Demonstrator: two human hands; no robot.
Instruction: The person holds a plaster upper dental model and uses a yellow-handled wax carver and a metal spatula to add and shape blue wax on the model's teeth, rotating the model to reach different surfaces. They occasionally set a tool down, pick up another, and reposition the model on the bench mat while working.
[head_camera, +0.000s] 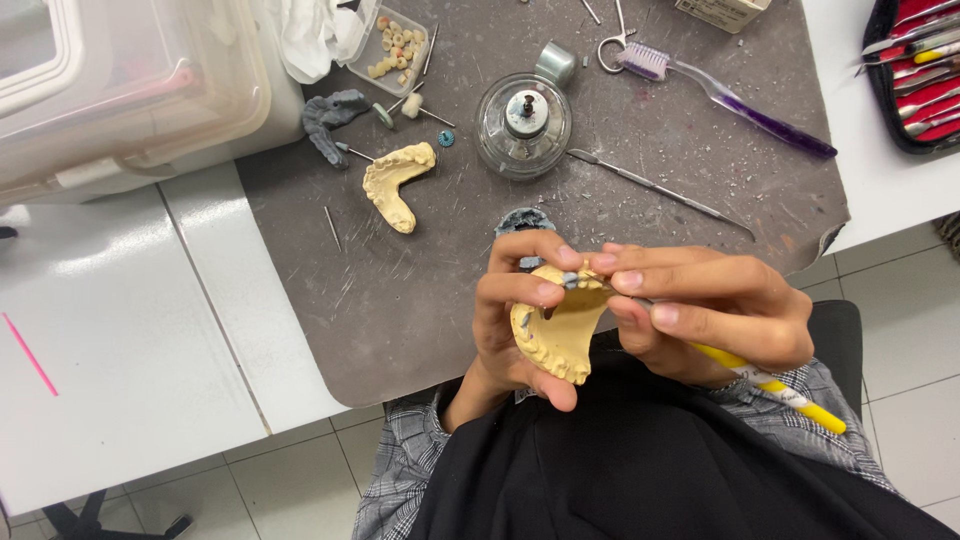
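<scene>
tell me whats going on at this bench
A seated person is working on a yellow plaster dental cast, holding it up over their lap in the left hand. The right hand holds a yellow-handled instrument with its tip at a small grey piece on the cast's teeth. On the grey mat beyond lie a second cast, a glass burner, a purple toothbrush and a metal spatula.

Second plaster jaw cast on grey mat, glass burner beside, purple toothbrush, red instrument case.
</scene>
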